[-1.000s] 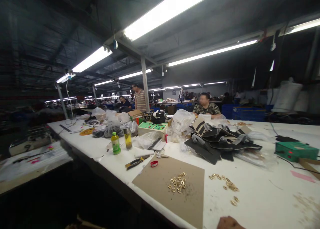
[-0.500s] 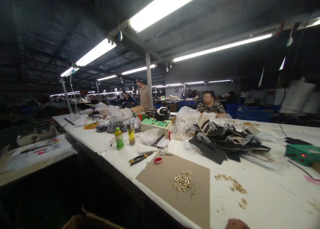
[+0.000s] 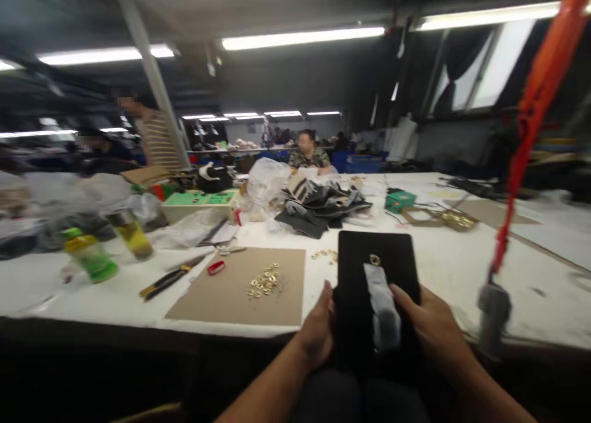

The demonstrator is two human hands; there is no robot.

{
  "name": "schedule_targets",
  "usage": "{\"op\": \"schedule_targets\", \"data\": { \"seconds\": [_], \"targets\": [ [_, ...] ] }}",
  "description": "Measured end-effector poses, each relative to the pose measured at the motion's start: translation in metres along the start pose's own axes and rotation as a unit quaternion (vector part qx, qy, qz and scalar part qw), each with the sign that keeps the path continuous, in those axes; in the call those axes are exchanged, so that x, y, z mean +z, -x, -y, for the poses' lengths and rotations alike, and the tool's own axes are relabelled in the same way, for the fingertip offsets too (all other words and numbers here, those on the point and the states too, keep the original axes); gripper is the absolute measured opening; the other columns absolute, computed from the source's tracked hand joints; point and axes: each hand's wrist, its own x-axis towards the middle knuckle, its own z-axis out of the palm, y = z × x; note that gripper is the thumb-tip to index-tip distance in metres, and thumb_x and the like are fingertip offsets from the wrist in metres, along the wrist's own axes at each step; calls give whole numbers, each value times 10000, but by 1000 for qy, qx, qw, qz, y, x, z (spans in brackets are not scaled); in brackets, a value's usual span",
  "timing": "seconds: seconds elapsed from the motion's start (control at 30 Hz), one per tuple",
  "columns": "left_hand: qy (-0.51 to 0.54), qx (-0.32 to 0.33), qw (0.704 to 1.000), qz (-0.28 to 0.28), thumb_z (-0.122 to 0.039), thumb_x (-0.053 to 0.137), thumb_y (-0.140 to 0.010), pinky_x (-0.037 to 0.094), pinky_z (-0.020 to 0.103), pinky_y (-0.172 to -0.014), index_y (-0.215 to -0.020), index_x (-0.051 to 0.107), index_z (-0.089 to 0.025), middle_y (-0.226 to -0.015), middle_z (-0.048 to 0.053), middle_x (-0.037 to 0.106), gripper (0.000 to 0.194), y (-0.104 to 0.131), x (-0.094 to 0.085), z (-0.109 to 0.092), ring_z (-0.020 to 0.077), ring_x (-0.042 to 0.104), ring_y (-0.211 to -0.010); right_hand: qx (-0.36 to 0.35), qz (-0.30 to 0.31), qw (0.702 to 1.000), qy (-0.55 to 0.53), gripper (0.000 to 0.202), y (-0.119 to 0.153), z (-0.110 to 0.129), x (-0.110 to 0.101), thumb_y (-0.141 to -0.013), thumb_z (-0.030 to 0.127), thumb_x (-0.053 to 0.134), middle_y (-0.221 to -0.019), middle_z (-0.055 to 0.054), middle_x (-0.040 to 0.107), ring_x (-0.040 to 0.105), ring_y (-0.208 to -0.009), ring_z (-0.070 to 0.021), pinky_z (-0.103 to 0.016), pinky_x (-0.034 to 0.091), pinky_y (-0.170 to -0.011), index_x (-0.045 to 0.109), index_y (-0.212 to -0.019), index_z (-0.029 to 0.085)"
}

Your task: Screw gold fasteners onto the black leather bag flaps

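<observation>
A flat black panel (image 3: 351,269) is held upright in front of me at the table's near edge. A gold ring (image 3: 374,260) sits near its top, with a pale, wrinkled strip (image 3: 379,294) below the ring. My left hand (image 3: 318,330) grips the panel's left edge. My right hand (image 3: 427,315) holds its right side, the thumb lying on the front by the strip. Several gold rings (image 3: 264,282) lie on a brown board (image 3: 286,306) to the left. More gold rings (image 3: 325,254) are on the white table behind the panel, partly hidden by it.
Pliers (image 3: 168,280), a red band (image 3: 215,268) and two bottles (image 3: 90,255) are at left. Behind lie a green-topped machine (image 3: 203,205) and stacked black pieces (image 3: 318,210). A red cord (image 3: 521,140) with a grey tool (image 3: 494,315) hangs at right. People are beyond the table.
The view has swung right. Both my hands and the black panel have come into view, where before only a bit of one hand showed at the bottom edge.
</observation>
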Motion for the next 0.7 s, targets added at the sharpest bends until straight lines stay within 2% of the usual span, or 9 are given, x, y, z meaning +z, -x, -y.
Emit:
{"op": "schedule_targets", "data": {
  "seconds": [0.03, 0.13, 0.23, 0.3, 0.37, 0.4, 0.47, 0.53, 0.7],
  "targets": [
    [55, -10, 998, 14, -839, 417, -906, 539, 549, -1065, -1426, 630, -195, -1232, 155, 774, 855, 4, 1, -1, 363, 727, -1160, 22, 13, 1000, -9, 467, 2, -2, -6, -910, 606, 707, -1003, -92, 794, 749, -866, -314, -438, 619, -765, 775, -1098, 184],
    [74, -61, 994, 59, -520, 756, -893, 510, 502, -1111, -1328, 690, -152, -1240, 149, 775, 574, 14, 3, 4, 347, 726, -1172, 50, 53, 994, -85, 515, 0, -4, -4, -881, 622, 705, -1080, -85, 806, 759, -930, -336, -416, 613, -787, 763, -1159, 193],
    [75, -88, 993, 15, -364, 824, -861, 515, 521, -1104, -1307, 688, -135, -1208, 149, 788, 519, 21, 8, 12, 347, 750, -1124, 56, 47, 986, -147, 532, 0, -7, 3, -864, 605, 723, -1115, -102, 791, 749, -985, -322, -415, 611, -851, 720, -1196, 189],
    [93, -108, 989, -28, -358, 800, -879, 541, 539, -1070, -1271, 695, -114, -1155, 160, 802, 473, 19, 12, 14, 346, 772, -1063, 38, -20, 991, -124, 594, 8, -10, 0, -855, 595, 733, -1175, -126, 759, 735, -1006, -310, -435, 602, -878, 663, -1278, 185],
    [107, -119, 986, -55, -337, 787, -885, 558, 538, -1047, -1229, 703, -103, -1125, 166, 808, 424, 13, 16, 14, 339, 782, -1027, -14, -102, 994, -38, 546, 22, -15, -7, -888, 562, 714, -1192, -128, 733, 717, -990, -288, -446, 586, -885, 642, -1291, 200],
    [109, -118, 985, -65, -330, 789, -881, 563, 535, -1042, -1210, 707, -101, -1120, 167, 809, 409, 10, 17, 13, 336, 783, -1021, -55, -117, 991, 12, 455, 31, -18, -10, -919, 527, 696, -1162, -115, 730, 708, -970, -275, -442, 577, -881, 659, -1246, 213],
    [101, -113, 985, -85, -338, 805, -865, 565, 531, -1039, -1177, 713, -100, -1125, 173, 808, 403, 4, 20, 13, 342, 778, -1036, -158, -92, 979, 93, 252, 51, -25, -15, -961, 447, 681, -1048, -81, 735, 696, -923, -259, -425, 562, -854, 692, -1103, 239],
    [87, -102, 985, -110, -375, 831, -838, 560, 526, -1045, -1158, 720, -100, -1127, 183, 806, 436, 0, 25, 17, 355, 771, -1057, -255, -53, 953, 157, 164, 65, -36, -14, -949, 394, 723, -979, -63, 737, 698, -912, -263, -413, 553, -831, 698, -1025, 251],
    [80, -44, 986, -143, -572, 870, -736, 493, 505, -1133, -1130, 758, -87, -1182, 221, 784, 635, -10, 27, 43, 402, 712, -1198, -400, -88, 877, 252, 241, 59, -77, 2, -886, 412, 798, -857, -33, 753, 723, -726, -228, -347, 541, -672, 697, -1025, 244]
  ]
}}
